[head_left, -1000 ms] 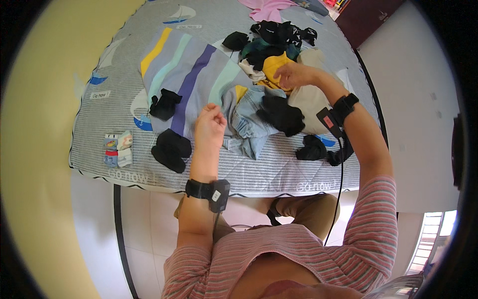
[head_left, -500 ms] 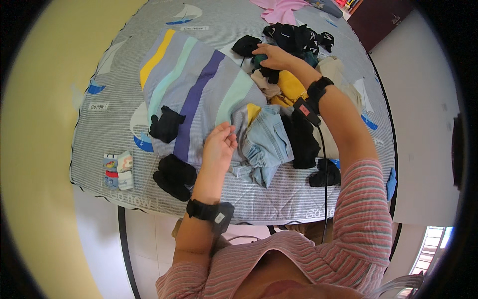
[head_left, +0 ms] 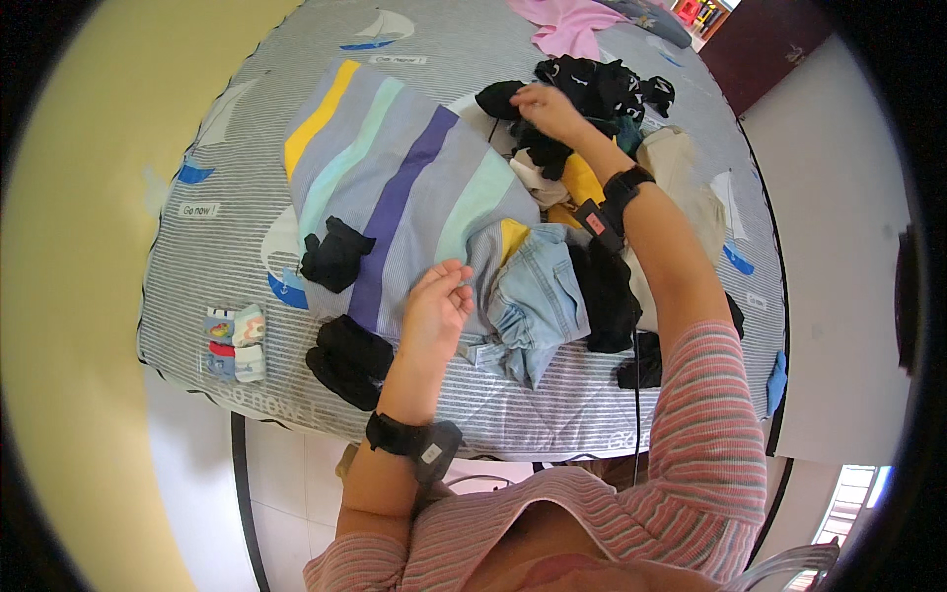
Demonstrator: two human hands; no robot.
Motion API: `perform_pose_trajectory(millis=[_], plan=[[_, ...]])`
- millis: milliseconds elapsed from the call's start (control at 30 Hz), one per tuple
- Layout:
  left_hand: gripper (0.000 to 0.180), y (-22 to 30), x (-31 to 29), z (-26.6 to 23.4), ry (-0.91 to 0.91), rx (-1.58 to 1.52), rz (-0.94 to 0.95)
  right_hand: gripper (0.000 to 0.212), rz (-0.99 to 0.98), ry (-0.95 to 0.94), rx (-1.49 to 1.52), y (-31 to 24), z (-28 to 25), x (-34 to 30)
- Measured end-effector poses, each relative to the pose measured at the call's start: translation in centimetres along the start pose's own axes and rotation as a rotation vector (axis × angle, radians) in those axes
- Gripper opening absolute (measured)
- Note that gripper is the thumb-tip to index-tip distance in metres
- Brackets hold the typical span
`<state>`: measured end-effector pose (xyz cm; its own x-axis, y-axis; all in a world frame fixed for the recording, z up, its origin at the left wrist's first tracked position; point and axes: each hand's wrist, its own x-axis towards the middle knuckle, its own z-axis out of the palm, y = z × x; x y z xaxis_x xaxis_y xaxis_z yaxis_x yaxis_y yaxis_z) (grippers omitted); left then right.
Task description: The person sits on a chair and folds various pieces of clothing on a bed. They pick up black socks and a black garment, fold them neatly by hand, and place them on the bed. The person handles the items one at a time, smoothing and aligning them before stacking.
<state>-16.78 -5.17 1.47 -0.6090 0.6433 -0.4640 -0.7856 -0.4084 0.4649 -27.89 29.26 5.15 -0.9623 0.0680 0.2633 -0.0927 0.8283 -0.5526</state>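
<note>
Right hand [head_left: 552, 112] touches black bundle [head_left: 497, 100], grip unclear; left hand [head_left: 436, 308] hangs half-open, empty

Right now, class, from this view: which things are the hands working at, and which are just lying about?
In hand or closest to it:
- small black bundle, at the right hand's fingertips; grip unclear
- striped cloth, nearest the left hand

Apparently just lying about:
- pink cloth
- light-blue denim garment
- patterned folded items
</note>
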Motion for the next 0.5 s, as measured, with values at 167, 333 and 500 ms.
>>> perform_pose_trajectory(millis=[167, 333, 500], plan=[[0.019, -0.2, -0.5, 0.5, -0.05, -0.01, 0.032, 0.018, 0.317, 0.081, 0.97, -6.9, -5.8, -2.7], [0.025, -0.6, -1.2, 1.3, -0.079, -0.006, 0.043, 0.014, 0.305, 0.031, 1.225, -11.2, -8.0, -5.6], [0.044, -1.1, -3.2, 3.8, -0.147, 0.102, 0.181, 0.013, 0.352, -0.058, 1.264, -13.5, -7.7, -9.7]])
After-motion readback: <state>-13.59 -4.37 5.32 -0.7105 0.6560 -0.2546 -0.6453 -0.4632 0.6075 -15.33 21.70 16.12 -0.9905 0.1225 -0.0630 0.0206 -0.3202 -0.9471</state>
